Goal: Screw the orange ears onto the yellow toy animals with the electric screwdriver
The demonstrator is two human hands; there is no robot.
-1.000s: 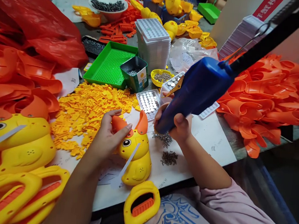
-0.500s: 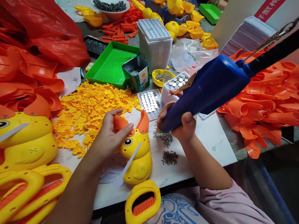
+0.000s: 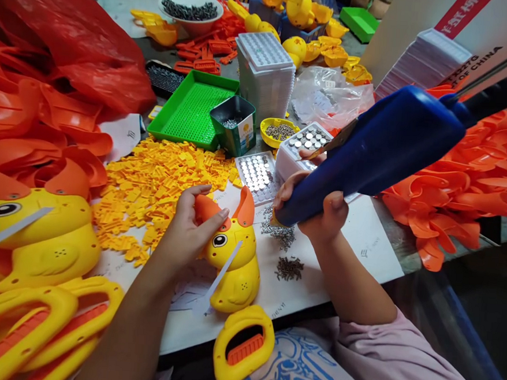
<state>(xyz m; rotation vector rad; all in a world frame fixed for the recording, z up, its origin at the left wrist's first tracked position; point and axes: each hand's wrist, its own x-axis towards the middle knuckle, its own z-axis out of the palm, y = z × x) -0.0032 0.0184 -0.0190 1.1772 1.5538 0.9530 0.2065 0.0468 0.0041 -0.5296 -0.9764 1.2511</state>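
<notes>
My left hand [image 3: 190, 223] is closed on the orange ear of a yellow plastic animal toy [image 3: 237, 270], thumb across the ear. The toy lies face up at the table's front edge, a pale strip hanging from its face and its looped handle [image 3: 220, 350] over my lap. My right hand [image 3: 327, 218] is wrapped round a blue electric screwdriver [image 3: 368, 157], held tilted above the table to the right of the toy; its tip is hidden. Below it lie a silver heap of small screws [image 3: 280, 235] and a darker heap of screws [image 3: 290, 268].
Yellow plastic pieces [image 3: 162, 183] spread left of centre. Behind them stand a green tray [image 3: 194, 107], a dark tin [image 3: 234, 128] and trays of round silver discs [image 3: 257, 173]. Orange parts [image 3: 444, 192] pile up at right; more yellow toys [image 3: 50, 245] lie at left.
My right hand and the screwdriver have shifted a little to the right. My left hand keeps its hold on the toy, and the whole view has moved slightly.
</notes>
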